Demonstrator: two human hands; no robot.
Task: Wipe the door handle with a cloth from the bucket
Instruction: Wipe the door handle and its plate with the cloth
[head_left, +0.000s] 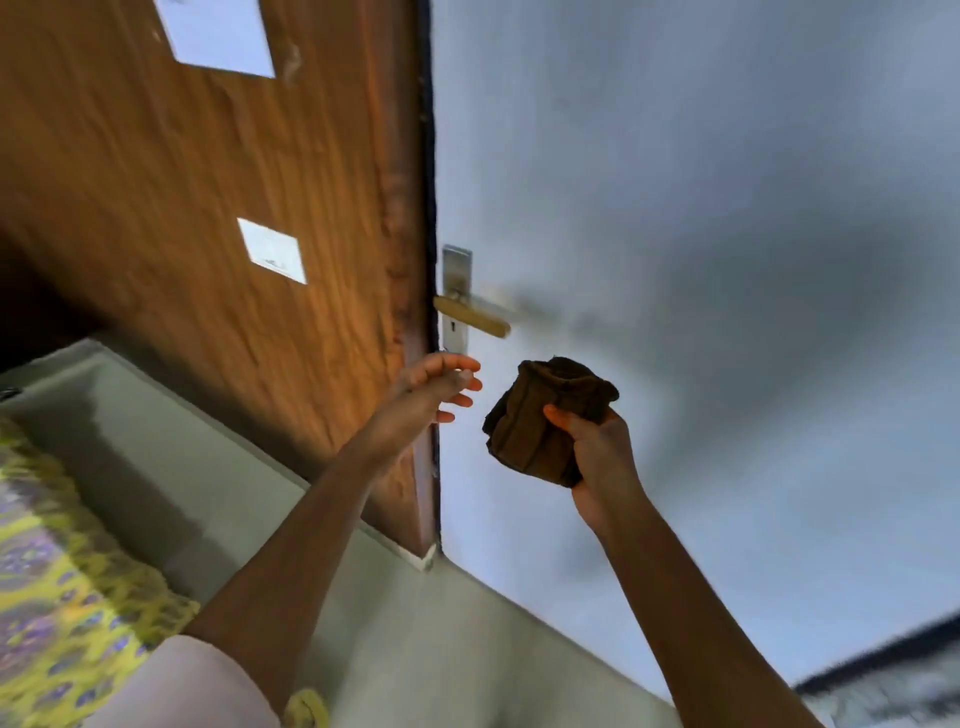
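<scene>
At the far left lies a yellow patterned fabric (57, 597), and above it stands a brown wooden panel (208, 208) bearing two pale rectangular stickers (271, 250). The left hand (434, 387) hangs empty at the left edge of the white door (701, 234), fingers loosely curled and slightly spread, just below the door handle (471, 316) (a tan lever on a metal plate). To its right, the right hand (597, 454) grips a bunched brown cloth (545, 415), fingers wrapped around it, below the handle and apart from it.
</scene>
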